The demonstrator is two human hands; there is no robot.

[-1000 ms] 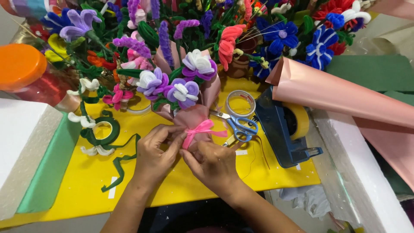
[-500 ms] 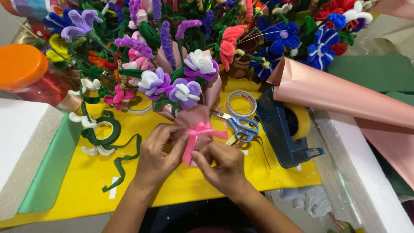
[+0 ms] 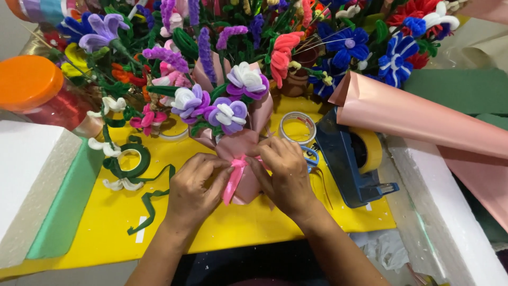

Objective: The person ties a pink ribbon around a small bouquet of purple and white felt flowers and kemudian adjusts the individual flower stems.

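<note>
Both hands, left (image 3: 193,185) & right (image 3: 286,172), fingers pinched on pink ribbon (image 3: 233,177), tying bow round small bouquet (image 3: 233,127); next prob. needs even pull to tighten.

Both hands' fingers (image 3: 228,170) on pink ribbon (image 3: 233,180) round small bouquet (image 3: 225,114), yellow mat (image 3: 95,233).

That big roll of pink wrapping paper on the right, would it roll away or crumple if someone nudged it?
The pink paper roll is round, so it might roll, though the tape dispenser beside its open end would probably stop it. It looks hollow and thin-walled, so likely light and easy to dent if squeezed. Its glossy surface may be a bit slippery.
</note>
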